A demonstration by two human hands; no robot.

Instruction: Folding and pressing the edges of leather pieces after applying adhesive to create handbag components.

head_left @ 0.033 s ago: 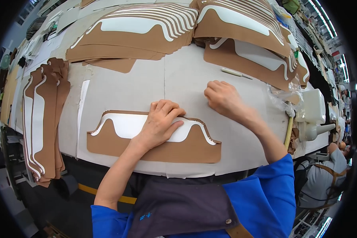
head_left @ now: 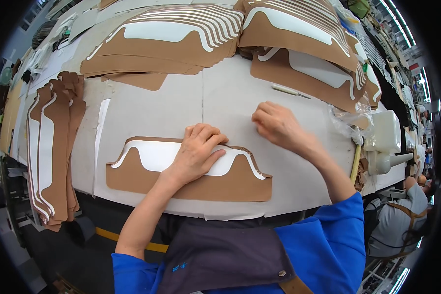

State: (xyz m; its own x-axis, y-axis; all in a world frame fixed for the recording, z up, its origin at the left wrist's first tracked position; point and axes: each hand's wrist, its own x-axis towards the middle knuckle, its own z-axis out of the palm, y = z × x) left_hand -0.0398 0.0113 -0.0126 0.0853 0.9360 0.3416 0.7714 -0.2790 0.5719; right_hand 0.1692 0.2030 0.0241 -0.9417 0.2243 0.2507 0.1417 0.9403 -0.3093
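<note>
A brown leather-like panel (head_left: 206, 191) lies flat in front of me, with a white shaped piece (head_left: 157, 154) on its upper part. Along its top and right curve the brown edge is turned over, with small pleats. My left hand (head_left: 199, 147) rests on the panel, fingers bent and pressing by the top edge, thumb on the white piece. To the right, apart from the panel, my right hand (head_left: 277, 122) is closed above the table. Its fingertips are curled in, so anything inside is hidden. Beyond it lies a thin pale-handled pointed tool (head_left: 289, 90).
Fanned stacks of similar panels lie at the far left (head_left: 132, 63) and far right (head_left: 259, 36). Another panel stack (head_left: 61, 161) overhangs the left edge. Rightward stand a white plastic container (head_left: 387, 130), clear plastic wrap (head_left: 345, 120) and a yellow stick (head_left: 356, 161). A seated person (head_left: 399, 215) is further right.
</note>
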